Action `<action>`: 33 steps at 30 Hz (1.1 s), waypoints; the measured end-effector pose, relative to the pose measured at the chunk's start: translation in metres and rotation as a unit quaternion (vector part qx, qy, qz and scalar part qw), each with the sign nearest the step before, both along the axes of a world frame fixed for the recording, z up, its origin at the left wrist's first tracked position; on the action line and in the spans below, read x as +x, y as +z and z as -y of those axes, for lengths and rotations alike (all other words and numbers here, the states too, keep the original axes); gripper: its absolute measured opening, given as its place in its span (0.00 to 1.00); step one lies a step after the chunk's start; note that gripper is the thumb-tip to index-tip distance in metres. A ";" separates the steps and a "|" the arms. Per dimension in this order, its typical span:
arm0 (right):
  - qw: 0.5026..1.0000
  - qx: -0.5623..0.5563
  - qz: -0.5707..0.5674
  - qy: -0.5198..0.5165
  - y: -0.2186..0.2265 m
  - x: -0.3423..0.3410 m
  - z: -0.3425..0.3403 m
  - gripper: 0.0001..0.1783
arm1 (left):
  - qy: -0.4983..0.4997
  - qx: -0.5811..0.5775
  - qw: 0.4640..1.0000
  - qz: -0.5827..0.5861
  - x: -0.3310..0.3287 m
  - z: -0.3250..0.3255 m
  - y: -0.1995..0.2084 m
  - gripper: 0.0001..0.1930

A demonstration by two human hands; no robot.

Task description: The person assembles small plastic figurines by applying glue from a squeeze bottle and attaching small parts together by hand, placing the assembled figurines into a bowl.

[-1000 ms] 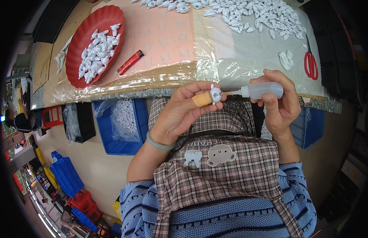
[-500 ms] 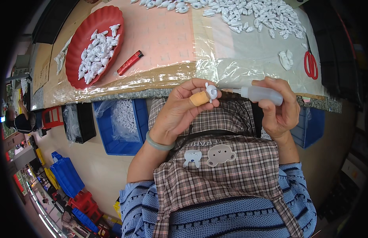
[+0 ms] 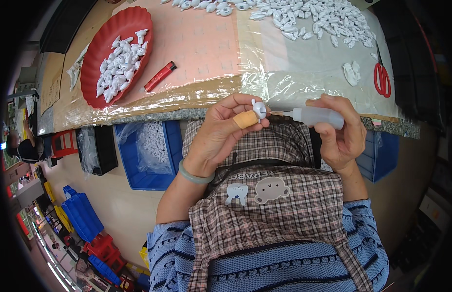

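Between the thumb and fingers of my left hand is a small white plastic figure part with little ear-like knobs, its hollow side turned right. A tan bandage or finger cover wraps that thumb. My right hand grips a translucent squeeze bottle, held almost level. The bottle's thin nozzle points left, with its tip at or very close to the hollow of the white part; I cannot tell whether they touch. Both hands are raised just in front of the table edge.
A red scalloped tray holds many white parts. A red marker-like stick lies beside it. Loose white pieces cover the far table, with red scissors and a crumpled white wad at right. Below stands a blue bin.
My right hand has shifted slightly left with the squeeze bottle, bringing its nozzle to the white part. My left hand has hardly moved.
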State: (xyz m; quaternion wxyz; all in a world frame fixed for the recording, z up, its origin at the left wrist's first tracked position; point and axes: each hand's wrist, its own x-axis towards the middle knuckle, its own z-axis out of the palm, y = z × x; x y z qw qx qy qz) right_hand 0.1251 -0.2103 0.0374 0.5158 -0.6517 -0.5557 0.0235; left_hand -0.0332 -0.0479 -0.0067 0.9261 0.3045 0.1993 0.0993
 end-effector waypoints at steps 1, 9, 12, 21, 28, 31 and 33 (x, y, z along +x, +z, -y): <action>1.000 -0.001 -0.012 -0.003 -0.001 0.000 -0.001 0.21 | -0.002 0.000 1.000 0.004 0.001 0.000 0.000 0.13; 0.908 0.054 -0.413 -0.038 -0.011 0.012 -0.012 0.17 | 0.007 -0.006 1.000 -0.020 0.000 -0.002 0.006 0.16; 0.902 0.028 -0.430 -0.036 -0.017 0.030 -0.015 0.19 | 0.007 -0.005 1.000 -0.023 0.001 -0.005 0.011 0.17; 0.939 -0.107 -0.316 -0.083 -0.035 0.083 -0.048 0.14 | 0.000 -0.005 1.000 0.012 0.000 -0.014 0.004 0.17; 0.986 -0.111 -0.012 -0.123 -0.029 0.101 -0.085 0.10 | 0.007 -0.009 1.000 0.004 -0.003 -0.017 0.006 0.17; 0.972 -0.163 0.096 -0.137 -0.025 0.098 -0.096 0.13 | 0.005 -0.013 1.000 0.002 -0.004 -0.018 0.007 0.17; 0.967 -0.178 0.114 -0.144 -0.028 0.097 -0.102 0.13 | 0.005 -0.011 1.000 0.006 -0.004 -0.019 0.007 0.17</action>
